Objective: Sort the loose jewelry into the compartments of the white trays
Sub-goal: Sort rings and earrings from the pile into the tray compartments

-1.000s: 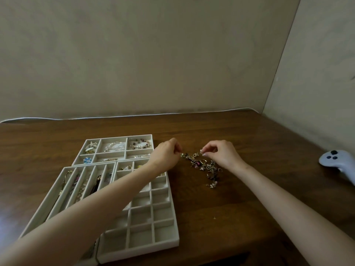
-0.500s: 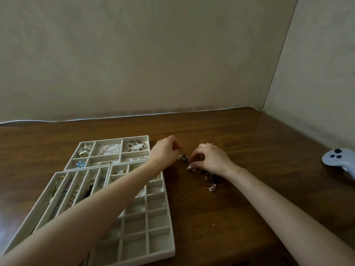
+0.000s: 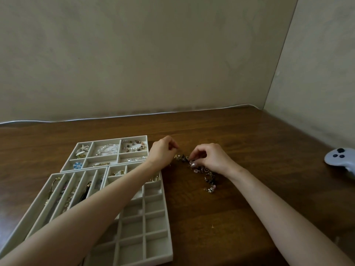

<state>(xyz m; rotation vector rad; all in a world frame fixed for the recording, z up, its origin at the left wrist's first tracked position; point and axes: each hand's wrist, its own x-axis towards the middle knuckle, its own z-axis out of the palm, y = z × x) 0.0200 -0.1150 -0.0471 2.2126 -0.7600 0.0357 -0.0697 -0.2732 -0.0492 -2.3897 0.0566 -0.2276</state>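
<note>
Jewelry tangle (image 3: 210, 179) laid on bench (image 3: 249, 135), just right of white trays (image 3: 165, 217). Right hand (image 3: 213, 158) grip pinched on tangle end nearest trays; left hand (image 3: 162, 150) grip curled, hold cannot be told. Judged light, limp, snag-prone; single piece best pinched free.

Your wooden table (image 3: 249, 143), with white trays on the left and loose jewelry (image 3: 209, 179) near the middle.
On your left, the far tray (image 3: 111, 139) holds beads and small pieces in several compartments. Just in front of it, side by side, lie the long-slot tray (image 3: 76, 170) with chains in its slots and the grid tray (image 3: 153, 223), which has many bare squares. The jewelry lies in a tangled strand right of the trays. A pale game controller (image 3: 340, 158) rests well apart at the right edge, and a white cable (image 3: 115, 117) runs along the back.
</note>
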